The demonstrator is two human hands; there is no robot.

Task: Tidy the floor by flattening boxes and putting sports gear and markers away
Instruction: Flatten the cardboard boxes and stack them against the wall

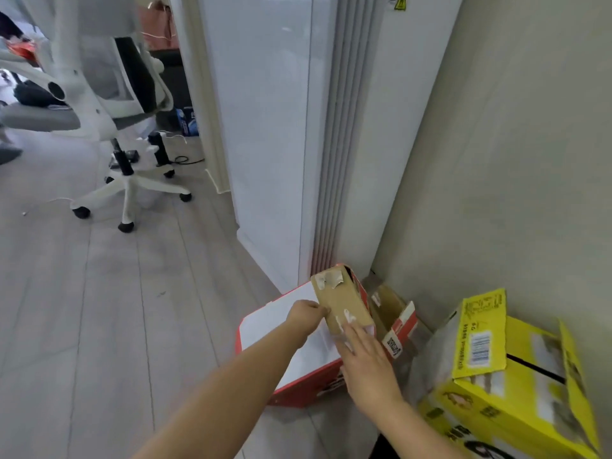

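**Both hands on the raised flap of the red box**

Nearest the lens, presses the right hand (367, 359) against the lower part of a brown cardboard flap (344, 303). Has the fingers straight and slightly spread, flat on the card, holding nothing. Grips the left edge of that same flap with the left hand (306, 314), a little farther in, fingers curled round the edge.

Has the flap standing and tilted a little, with scraps of torn tape near its top and beside the right fingertips. Belongs to a red-and-white box (288, 332) resting white face up on the grey plank floor (99, 309), at the foot of a tall white panel (275, 127), and not yet flattened. Shows a second flap (397, 323) folded outward to the right, red-edged, with a barcode label on it.

Just right of the right wrist, close beside the red box, touching or not cannot tell: a yellow box (516, 385), flaps open, against the beige wall (496, 160). Well apart, up at far left: a white office chair (126, 127) on castors.
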